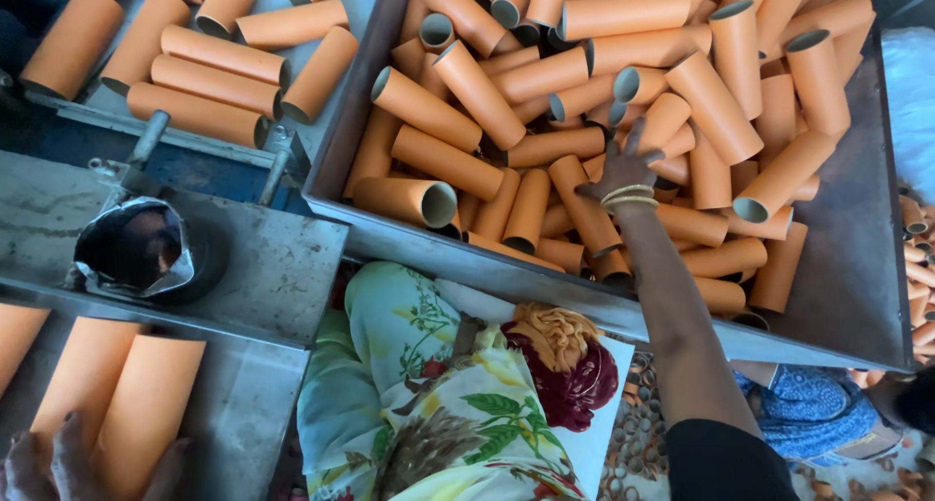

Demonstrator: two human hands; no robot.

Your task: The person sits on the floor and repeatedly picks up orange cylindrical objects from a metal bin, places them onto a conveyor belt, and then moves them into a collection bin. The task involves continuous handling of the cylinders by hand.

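My left hand (pixel 58 457) flat on orange sheets (pixel 117 394), fingers spread, holding nothing. Right hand (pixel 623 170) in tray (pixel 857 296), fingers spread over tubes (pixel 584 209), grip unclear.

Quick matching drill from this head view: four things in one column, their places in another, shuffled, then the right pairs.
Things:
1. right hand
2. left hand
3. crumpled foil cup
4. grey metal tray

Places:
A. on the grey bench, beside the flat sheets
B. at the bottom left, on the orange sheets
C. reaching into the pile of orange tubes
D. holding that pile, upper right

Pairs: 1-C, 2-B, 3-A, 4-D
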